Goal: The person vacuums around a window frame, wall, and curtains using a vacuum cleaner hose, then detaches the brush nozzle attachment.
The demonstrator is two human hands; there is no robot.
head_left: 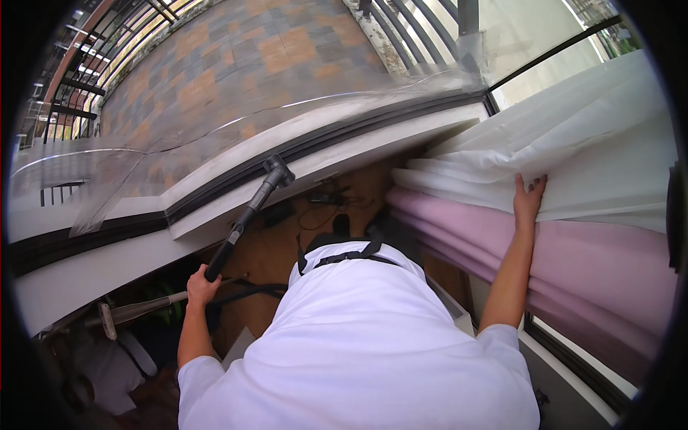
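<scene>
Vacuum wand (pixel 249 215) is pointing at the window track (pixel 358 127), ten o'clock; my curled left hand (pixel 203 287) is gripping it, my spread right hand (pixel 529 202) is touching white curtain (pixel 595 165) at three. How much track is finished, I cannot tell.

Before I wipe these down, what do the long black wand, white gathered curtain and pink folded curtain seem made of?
Long black wand: probably smooth hard plastic, by its soft sheen. White gathered curtain: light, matte fabric, finely creased. Pink folded curtain: seemingly matte cloth, draping in thick folds; exact fibres unclear.
</scene>
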